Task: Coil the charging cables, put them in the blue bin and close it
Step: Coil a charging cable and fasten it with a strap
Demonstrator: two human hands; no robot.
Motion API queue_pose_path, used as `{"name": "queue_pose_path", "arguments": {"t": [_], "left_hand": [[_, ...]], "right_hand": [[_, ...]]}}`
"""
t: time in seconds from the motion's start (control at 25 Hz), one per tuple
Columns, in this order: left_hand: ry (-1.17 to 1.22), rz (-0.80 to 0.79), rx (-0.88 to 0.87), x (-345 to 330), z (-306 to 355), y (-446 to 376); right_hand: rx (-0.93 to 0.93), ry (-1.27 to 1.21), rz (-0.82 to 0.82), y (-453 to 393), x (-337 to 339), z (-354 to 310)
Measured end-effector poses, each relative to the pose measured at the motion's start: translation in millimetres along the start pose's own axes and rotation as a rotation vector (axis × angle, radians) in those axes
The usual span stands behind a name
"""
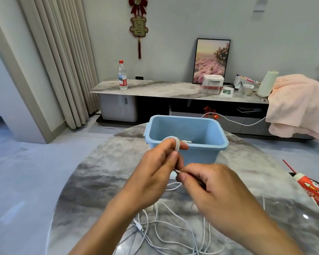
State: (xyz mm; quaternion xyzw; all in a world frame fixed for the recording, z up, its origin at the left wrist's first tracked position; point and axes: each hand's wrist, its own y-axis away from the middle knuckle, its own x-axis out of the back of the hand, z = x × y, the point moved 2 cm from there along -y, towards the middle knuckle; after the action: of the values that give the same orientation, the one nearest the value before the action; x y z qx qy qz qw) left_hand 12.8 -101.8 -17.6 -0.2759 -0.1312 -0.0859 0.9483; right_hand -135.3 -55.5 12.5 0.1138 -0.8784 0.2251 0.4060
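Head view looked down on a round marbled grey surface (92, 181) where 2 hands worked a thin white charging cable. Left hand (155, 173) had a small tight coil (175, 143) wound round its extended fingers at 12 o'clock from the knuckles, the loops standing roughly upright just in front of the blue bin's near rim. Right hand (217, 192) pinched the cable's loose run between thumb and forefinger at about 3 o'clock from the left hand, and the 2 hands were touching or nearly so there. From that pinch the cable dropped toward 6 o'clock into a loose tangle of white cables (166, 229) lying on the surface; how many cables made up the tangle could not be told. 1 white plug (139, 227) showed among them, its long axis running from 11 to 5 o'clock. 1 blue bin (201, 129), rectangular and open-topped, stood at 12 o'clock, its long side across the view. Something small and white (187, 141) lay inside the bin.
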Motion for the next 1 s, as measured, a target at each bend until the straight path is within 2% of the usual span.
{"name": "queue_pose_path", "arguments": {"t": [0.12, 0.2, 0.28, 0.4, 0.48, 0.56, 0.68, 0.8, 0.92, 1.0], "left_hand": [[-0.052, -0.110, -0.003, -11, 5, 5], [0.054, -0.205, 0.084, -15, 9, 6], [0.278, -0.260, 0.234, -18, 15, 5], [0.666, -0.300, 0.357, -22, 24, 6], [0.866, -0.250, 0.385, -22, 25, 7], [1.059, -0.112, 0.407, -18, 25, 6], [1.182, 0.140, 0.419, -17, 17, 3], [1.058, 0.221, 0.361, -16, 6, -1], [0.506, 0.203, 0.238, -11, 0, -3], [0.275, 0.132, 0.176, -12, 3, -1]], "right_hand": [[0.072, 0.046, -0.086, 1, 22, 6], [0.120, 0.012, 0.015, -2, 36, 14], [0.132, -0.072, 0.179, -7, 48, 26], [0.140, -0.346, 0.302, -11, 28, 47], [0.078, -0.518, 0.360, -8, -1, 51], [-0.056, -0.654, 0.361, -7, -25, 49], [-0.177, -0.597, 0.236, -4, -45, 40], [-0.275, -0.410, 0.014, 3, -61, 28], [-0.422, -0.581, -0.202, 6, -51, 18], [-0.438, -0.562, -0.213, 5, -23, 14]]}}
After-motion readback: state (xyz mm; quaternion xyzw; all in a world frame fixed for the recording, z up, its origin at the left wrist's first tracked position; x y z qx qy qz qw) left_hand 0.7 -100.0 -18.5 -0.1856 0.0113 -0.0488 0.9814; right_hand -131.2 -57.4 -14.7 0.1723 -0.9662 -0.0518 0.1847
